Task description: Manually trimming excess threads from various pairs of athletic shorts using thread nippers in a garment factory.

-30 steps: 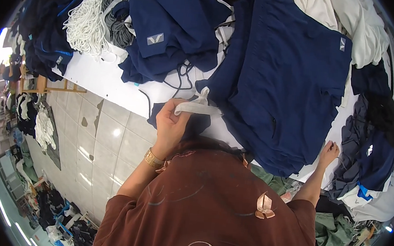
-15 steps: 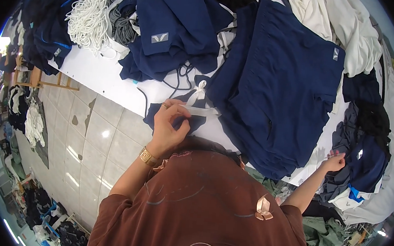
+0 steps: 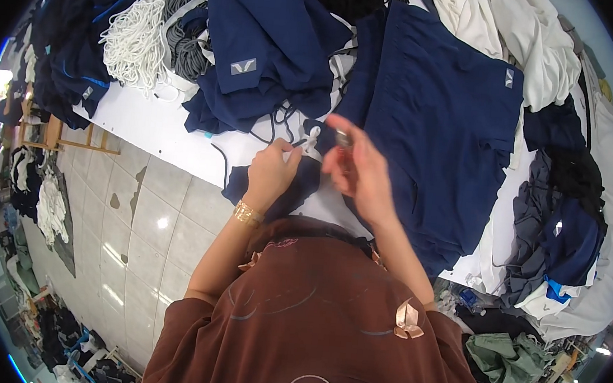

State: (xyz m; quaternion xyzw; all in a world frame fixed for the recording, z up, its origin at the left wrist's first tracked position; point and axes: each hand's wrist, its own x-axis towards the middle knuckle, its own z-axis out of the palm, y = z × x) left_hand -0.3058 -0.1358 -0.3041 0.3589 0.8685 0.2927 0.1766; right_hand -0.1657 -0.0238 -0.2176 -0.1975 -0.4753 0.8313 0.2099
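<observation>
1. There it was, above the near edge of the bench (image 3: 139, 117): the white strip (image 3: 312, 141), bunched in what looked like a knot, sat between the two hands and just beside the shorts (image 3: 434, 129)
2. Left hand (image 3: 270, 173): thumb and forefinger narrow, tips close together, just left of the strip; whether they pinched anything, one could not tell
3. Right hand (image 3: 365, 174), and what a blur! Fingers curled in, right of the strip, something metallic-looking near them, too smeared to name; hold or no hold, one could not tell
4. Done, by the look of it: the knot was formed, and the shorts lay spread in layers up from the near edge
5. Left over, one judged: the knot seemed unfinished business, with both hands so close, and the small navy piece (image 3: 303, 184) lay rumpled at the near edge
6. Toward the far edge, navy garments (image 3: 272, 30) lay heaped beside white cord (image 3: 135, 41); how many were finished, nothing showed
</observation>
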